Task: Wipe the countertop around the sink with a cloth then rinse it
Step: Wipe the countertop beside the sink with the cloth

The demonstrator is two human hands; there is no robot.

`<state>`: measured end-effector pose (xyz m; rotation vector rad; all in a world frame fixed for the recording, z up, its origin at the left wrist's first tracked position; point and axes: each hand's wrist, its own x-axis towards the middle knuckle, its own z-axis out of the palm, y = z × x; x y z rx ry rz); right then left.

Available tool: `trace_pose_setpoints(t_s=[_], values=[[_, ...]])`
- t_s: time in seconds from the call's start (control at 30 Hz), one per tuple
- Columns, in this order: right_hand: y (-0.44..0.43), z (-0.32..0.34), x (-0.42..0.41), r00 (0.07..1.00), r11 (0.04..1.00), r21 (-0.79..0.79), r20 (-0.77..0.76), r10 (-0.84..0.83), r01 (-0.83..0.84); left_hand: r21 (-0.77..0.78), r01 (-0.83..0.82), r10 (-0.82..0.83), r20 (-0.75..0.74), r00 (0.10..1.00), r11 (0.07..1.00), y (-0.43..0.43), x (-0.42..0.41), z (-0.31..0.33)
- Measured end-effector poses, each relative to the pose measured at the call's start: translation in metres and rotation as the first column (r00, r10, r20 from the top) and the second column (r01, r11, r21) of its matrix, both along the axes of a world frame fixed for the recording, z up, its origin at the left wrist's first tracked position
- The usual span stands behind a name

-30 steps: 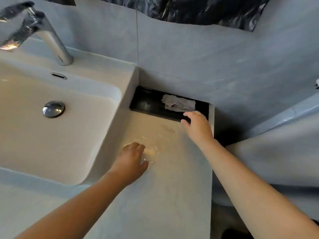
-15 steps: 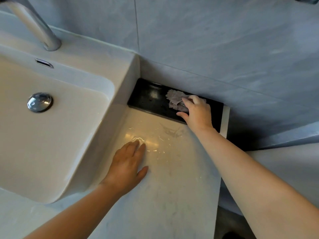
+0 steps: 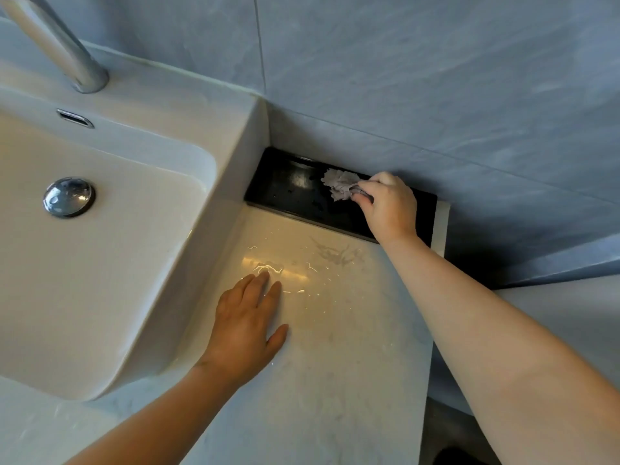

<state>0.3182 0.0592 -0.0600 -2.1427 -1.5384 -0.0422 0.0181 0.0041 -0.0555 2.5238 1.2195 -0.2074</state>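
Note:
A crumpled pale grey cloth (image 3: 339, 186) lies in a black tray (image 3: 288, 189) set against the back wall. My right hand (image 3: 389, 206) reaches into the tray, and its fingers pinch the cloth's right end. My left hand (image 3: 246, 325) rests flat, fingers together, on the pale marbled countertop (image 3: 335, 364) beside the sink. The counter surface ahead of my left fingers is wet and glints. The white sink (image 3: 100, 263) fills the left side, with a chrome drain plug (image 3: 68, 197) in its basin.
A chrome faucet (image 3: 63, 48) rises at the top left behind the sink. A grey tiled wall (image 3: 436, 78) backs the counter. The counter ends at a straight right edge (image 3: 432, 330), with a drop beyond it.
My right hand has moved from the tray's front edge into the tray and closed its fingers on the cloth. My left hand has flattened on the counter. The view has tilted down.

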Motion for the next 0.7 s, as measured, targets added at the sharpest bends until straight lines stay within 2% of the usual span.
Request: trace_pose_setpoints(t_s=[0.17, 0.27, 0.47, 0.7], values=[[-0.031, 0.03, -0.012, 0.994, 0.986, 0.163, -0.108, -0.015, 0.032, -0.005, 0.014, -0.014, -0.031, 0.999, 1.0, 0.001, -0.001, 0.001], [-0.073, 0.043, -0.017, 0.985, 0.979, 0.19, -0.166, -0.036, 0.068, -0.028, 0.02, -0.022, -0.038, 0.999, 0.999, 0.0, -0.001, 0.002], [-0.154, 0.032, -0.013, 0.97, 0.98, 0.07, -0.17, -0.173, 0.187, -0.038, 0.037, -0.039, -0.062, 0.997, 0.999, -0.001, 0.003, 0.009], [-0.172, 0.011, 0.006, 0.972, 0.98, -0.06, -0.129, -0.198, 0.192, -0.032, 0.083, -0.084, -0.01, 0.996, 0.996, -0.012, 0.004, 0.02]])
